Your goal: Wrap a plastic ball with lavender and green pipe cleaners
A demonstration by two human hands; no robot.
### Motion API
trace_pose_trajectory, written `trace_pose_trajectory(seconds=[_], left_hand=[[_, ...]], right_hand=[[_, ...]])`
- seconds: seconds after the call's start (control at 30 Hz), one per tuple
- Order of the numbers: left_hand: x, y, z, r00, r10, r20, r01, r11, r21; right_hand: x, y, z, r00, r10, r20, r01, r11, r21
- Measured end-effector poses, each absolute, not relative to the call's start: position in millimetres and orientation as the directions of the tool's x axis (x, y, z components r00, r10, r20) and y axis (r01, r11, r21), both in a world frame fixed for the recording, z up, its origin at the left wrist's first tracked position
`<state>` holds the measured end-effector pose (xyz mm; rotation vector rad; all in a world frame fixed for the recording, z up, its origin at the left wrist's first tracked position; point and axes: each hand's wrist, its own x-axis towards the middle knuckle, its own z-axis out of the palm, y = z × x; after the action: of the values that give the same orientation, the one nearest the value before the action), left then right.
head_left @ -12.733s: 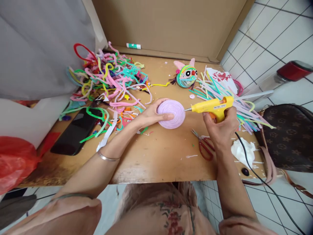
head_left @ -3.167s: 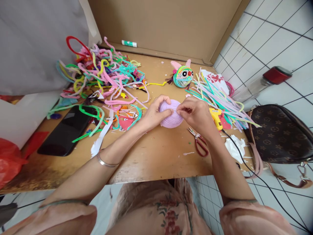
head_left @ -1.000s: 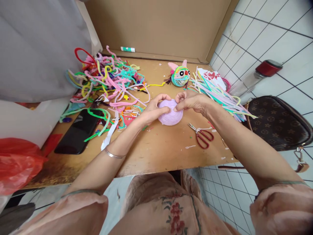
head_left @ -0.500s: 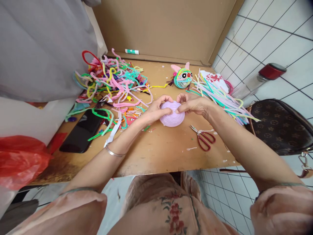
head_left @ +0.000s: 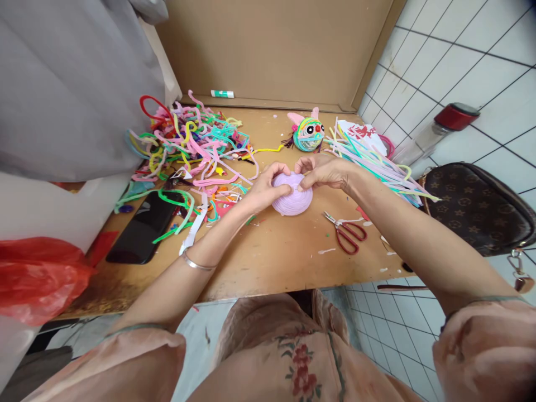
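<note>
A: Where's the purple disc (head_left: 292, 204)?

B: Between the fingers of both hands, in front of the body; I can't tell whether it touches the tabletop (head_left: 268, 265). The left hand (head_left: 267, 187) grips one side, thumb on the face, other fingers curled at the far edge. The right hand (head_left: 321, 171) is drawn in narrow on the other side, its thumb on the face near the left one. Whether it also pinches something tiny, I can't tell.

A: What could go wrong?

B: Pressing harder with one thumb than the other could tip the disc or push its coils out of line, I'd judge. If a strand isn't well stuck, a tug might unwind it. And a careless drop of the right arm could knock the scissors (head_left: 347, 233), nearer the body than the right fingers.

A: Now count.

B: One disc, one pair of scissors. Beyond the fingers, one toy head (head_left: 309, 135) with two pink ears, and farther back one glue stick (head_left: 222, 94). Left of the fingers, one phone (head_left: 140, 234) and one tangled heap of fuzzy sticks (head_left: 201, 142), too knotted to count. Right of them, one loose bundle of straight sticks (head_left: 379, 170), overlapping too much to number, then one handbag (head_left: 473, 209).
</note>
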<state>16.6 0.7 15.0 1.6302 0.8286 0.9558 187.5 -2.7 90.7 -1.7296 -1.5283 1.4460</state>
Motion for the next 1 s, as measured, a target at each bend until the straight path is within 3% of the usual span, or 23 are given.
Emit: trace_pose_trajectory(seconds=[0.23,0.63,0.83,1.0], left_hand=[[17,5,15,0.479,0.86,0.177,0.021,-0.212,0.977],[15,15,2,0.45,0.867,0.214,-0.02,-0.23,0.973],[0,-13,2,0.341,0.887,0.312,0.193,-0.391,0.9],[-10,-37,-12,0.427,0.786,0.447,0.359,-0.601,0.714]], right_hand=[[189,-4,90,-0.138,0.892,-0.429,0.471,-0.322,-0.821],[178,-12,82,-0.003,0.89,-0.456,0.306,-0.434,-0.848],[177,-15,82,0.016,0.89,-0.456,0.291,-0.44,-0.849],[175,-17,83,0.021,0.888,-0.459,0.288,-0.445,-0.848]])
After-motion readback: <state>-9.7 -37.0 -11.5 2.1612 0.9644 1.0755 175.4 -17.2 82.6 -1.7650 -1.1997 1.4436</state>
